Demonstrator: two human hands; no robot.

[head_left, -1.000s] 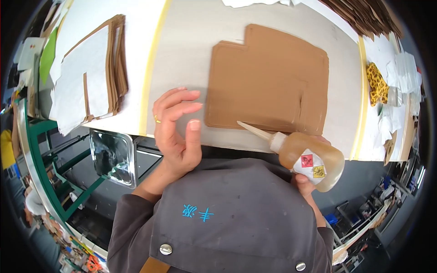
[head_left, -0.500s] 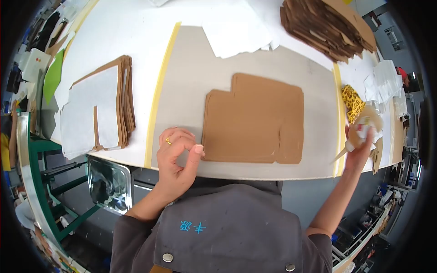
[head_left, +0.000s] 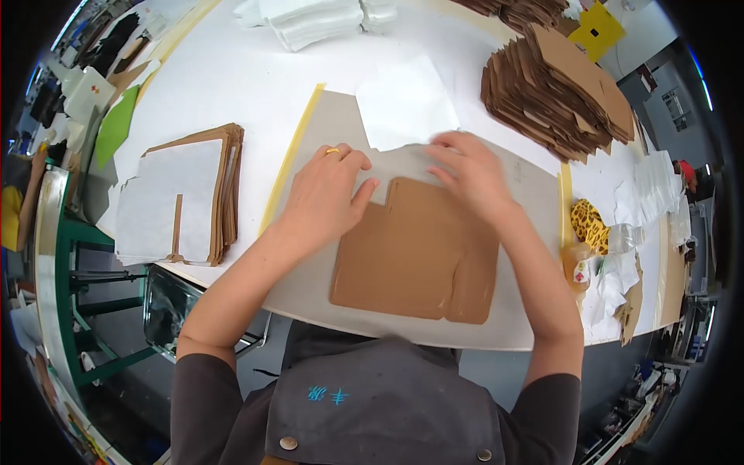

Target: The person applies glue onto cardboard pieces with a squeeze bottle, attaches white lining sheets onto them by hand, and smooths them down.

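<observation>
A brown, flat cut-out piece (head_left: 415,260) with a notched upper left corner lies on the grey board (head_left: 302,298) in front of me. Over its upper left edge hovers my left hand (head_left: 329,190), a ring on one finger, the fingers loosely bent and apart with nothing between them. My right hand (head_left: 469,174) reaches across the piece's upper right part. Its fingertips are blurred, with thumb and fingers apart, beside the lower right corner of the white sheets (head_left: 407,105). Whether they touch the sheets I cannot tell.
On the left lies a stack of white-faced brown pieces (head_left: 170,198). A tall brown stack (head_left: 550,93) stands at the back right. The glue bottle (head_left: 576,263) and a leopard-print cloth (head_left: 589,225) are at the right. More white sheets (head_left: 310,19) lie at the back.
My right hand has let go of the glue bottle at the right and moved to the white sheets. My left hand has moved forward and opened. The view has shifted.
</observation>
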